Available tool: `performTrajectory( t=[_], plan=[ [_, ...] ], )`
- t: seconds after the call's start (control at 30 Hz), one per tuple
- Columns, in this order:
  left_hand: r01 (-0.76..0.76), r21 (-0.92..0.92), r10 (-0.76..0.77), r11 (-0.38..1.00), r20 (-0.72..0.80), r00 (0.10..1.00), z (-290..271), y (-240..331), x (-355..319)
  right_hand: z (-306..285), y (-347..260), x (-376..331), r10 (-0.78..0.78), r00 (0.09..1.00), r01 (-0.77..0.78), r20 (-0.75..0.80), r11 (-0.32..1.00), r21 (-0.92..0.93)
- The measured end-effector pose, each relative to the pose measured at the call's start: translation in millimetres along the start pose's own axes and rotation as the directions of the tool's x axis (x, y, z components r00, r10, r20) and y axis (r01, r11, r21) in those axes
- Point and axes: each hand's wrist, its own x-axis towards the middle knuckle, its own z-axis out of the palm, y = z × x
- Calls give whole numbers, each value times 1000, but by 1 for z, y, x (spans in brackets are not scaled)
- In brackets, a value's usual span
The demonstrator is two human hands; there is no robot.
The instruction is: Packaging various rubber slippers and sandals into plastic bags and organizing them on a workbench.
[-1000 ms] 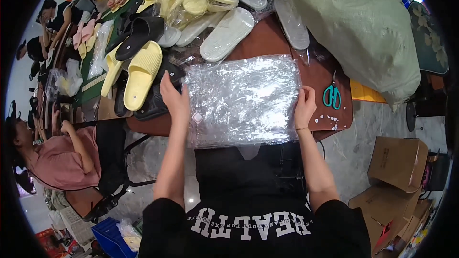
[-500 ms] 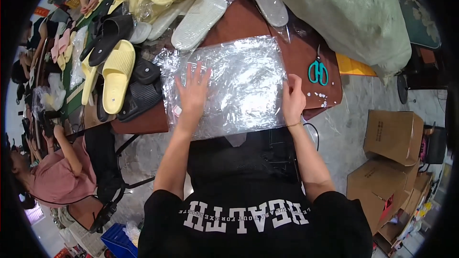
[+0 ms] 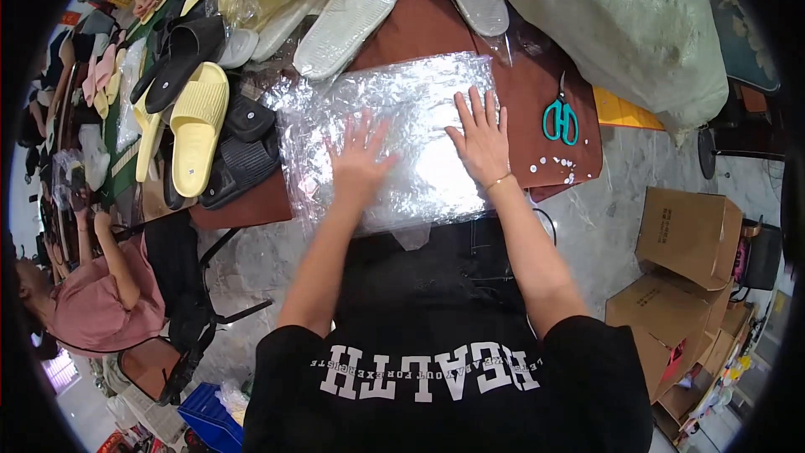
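Note:
A stack of clear plastic bags (image 3: 419, 134) lies flat on the brown-covered table in front of me, shiny with reflected light. My left hand (image 3: 360, 159) is spread over its left half, slightly blurred. On the right side of the plastic, my right hand (image 3: 482, 144) rests palm down with its fingers apart. Neither hand grips anything. Left of the plastic are a yellow slide sandal (image 3: 199, 130) and a black slide sandal (image 3: 243, 168). Beyond it lies a white slide (image 3: 345, 25) in clear wrapping.
Teal-handled scissors (image 3: 560, 122) and white scraps (image 3: 553, 161) lie on the table's right. A large pale green sack (image 3: 612, 25) bulges at the far right. Cardboard boxes (image 3: 688, 239) stand on the floor at right. A person in pink (image 3: 109, 298) sits at left.
My right hand has moved from the plastic's right edge inward onto its surface, its curled fingers now spread. The left hand has slid slightly right across the plastic.

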Motion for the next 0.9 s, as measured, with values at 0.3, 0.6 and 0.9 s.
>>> performTrajectory(
  t=[0.3, 0.6, 0.9],
  plan=[
    [160, 253, -185, 954, 77, 980, -36, -16, -18, -15, -6, -2, -2, 999, 5, -50, 998, 59],
    [32, 54, -31, 998, -25, 999, 13, -6, 47, -35, -18, 13, -78, 988, 69, 131, 995, 73],
    [-3, -152, -10, 988, -83, 997, 23, -38, 50, 0, -6, 36, -188, 982, 189, 34, 981, -32]
  ],
)
